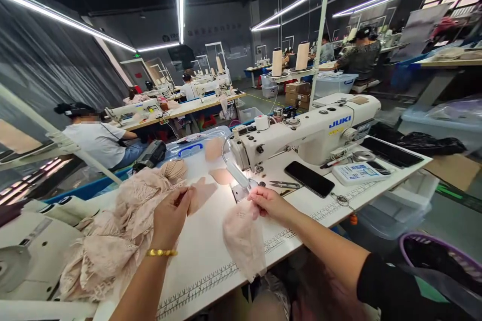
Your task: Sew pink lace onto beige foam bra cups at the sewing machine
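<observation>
My left hand (171, 215), with a gold bracelet at the wrist, is closed in a pinch on a thin beige fabric piece (203, 194) above the white table. Close to the needle area of the white sewing machine (297, 133), my right hand (271, 204) pinches a sheer pale pink lace fabric (244, 235). That fabric hangs down over the table's front edge. A large heap of beige lace fabric (120, 225) lies to the left of my left hand. Beyond my right hand are thread snips (284, 184) and a black phone (309, 179).
Two beige cut pieces (220, 175) lie behind the needle area. A clear plastic box (188, 149) stands at the table's far side. The printed ruler strip (211, 281) runs along the front edge. Thread cones (302, 56) stand behind the machine. Several people work at other machines.
</observation>
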{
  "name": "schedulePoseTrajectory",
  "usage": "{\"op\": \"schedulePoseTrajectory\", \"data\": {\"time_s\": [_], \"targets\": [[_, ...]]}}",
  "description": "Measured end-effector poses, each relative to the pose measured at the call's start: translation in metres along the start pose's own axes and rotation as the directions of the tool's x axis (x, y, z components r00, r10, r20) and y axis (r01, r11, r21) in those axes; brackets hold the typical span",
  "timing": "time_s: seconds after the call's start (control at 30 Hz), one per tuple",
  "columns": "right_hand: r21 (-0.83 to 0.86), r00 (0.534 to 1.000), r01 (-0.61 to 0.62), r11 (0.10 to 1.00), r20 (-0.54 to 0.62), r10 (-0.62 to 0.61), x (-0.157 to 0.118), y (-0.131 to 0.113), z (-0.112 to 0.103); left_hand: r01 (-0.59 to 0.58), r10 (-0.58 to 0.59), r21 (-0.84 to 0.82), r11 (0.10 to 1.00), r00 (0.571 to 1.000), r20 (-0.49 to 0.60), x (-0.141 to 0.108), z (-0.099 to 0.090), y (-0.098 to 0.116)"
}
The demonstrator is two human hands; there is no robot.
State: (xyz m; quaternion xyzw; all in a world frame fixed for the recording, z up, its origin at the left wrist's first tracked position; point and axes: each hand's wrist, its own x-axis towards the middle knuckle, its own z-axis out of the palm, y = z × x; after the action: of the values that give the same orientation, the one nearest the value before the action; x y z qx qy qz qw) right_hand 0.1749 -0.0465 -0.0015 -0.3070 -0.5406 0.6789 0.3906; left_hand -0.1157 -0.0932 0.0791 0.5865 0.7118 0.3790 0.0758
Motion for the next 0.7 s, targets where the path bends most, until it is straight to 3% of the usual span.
{"op": "schedulePoseTrajectory", "data": {"time_s": [0.07, 0.17, 0.33, 0.4, 0.47, 0.53, 0.63, 0.7], "targets": [[0.009, 1.000, 0.008, 1.000, -0.007, -0.008, -0.004, -0.003, -0.001, 0.019, 0.003, -0.140, 0.990, 0.988, 0.154, -0.019, -0.004, 0.017], [0.017, 1.000, 0.027, 0.999, 0.004, -0.027, -0.013, -0.009, -0.001, 0.087, 0.023, -0.292, 0.953, 0.935, 0.353, -0.046, 0.003, 0.043], [-0.105, 0.988, 0.153, 0.983, 0.028, -0.151, -0.030, -0.019, 0.005, 0.045, 0.076, -0.277, 0.960, 0.909, 0.409, -0.059, 0.022, 0.059], [-0.253, 0.979, 0.201, 0.946, 0.031, -0.200, -0.038, -0.026, 0.009, -0.006, 0.108, -0.223, 0.975, 0.888, 0.447, -0.055, 0.023, 0.061], [-0.432, 0.966, 0.257, 0.864, 0.081, -0.246, -0.046, -0.037, 0.015, -0.103, 0.201, -0.215, 0.971, 0.840, 0.504, -0.049, 0.020, 0.065], [-0.547, 0.942, 0.336, 0.767, 0.193, -0.275, -0.054, -0.053, 0.022, -0.186, 0.329, -0.293, 0.938, 0.742, 0.584, -0.042, 0.016, 0.074], [-0.592, 0.893, 0.440, 0.676, 0.368, -0.259, -0.065, -0.079, 0.030, -0.167, 0.474, -0.456, 0.874, 0.502, 0.724, -0.032, 0.017, 0.086], [-0.607, 0.868, 0.473, 0.639, 0.446, -0.219, -0.069, -0.097, 0.031, -0.131, 0.545, -0.539, 0.832, 0.375, 0.750, -0.028, 0.018, 0.090]]}}
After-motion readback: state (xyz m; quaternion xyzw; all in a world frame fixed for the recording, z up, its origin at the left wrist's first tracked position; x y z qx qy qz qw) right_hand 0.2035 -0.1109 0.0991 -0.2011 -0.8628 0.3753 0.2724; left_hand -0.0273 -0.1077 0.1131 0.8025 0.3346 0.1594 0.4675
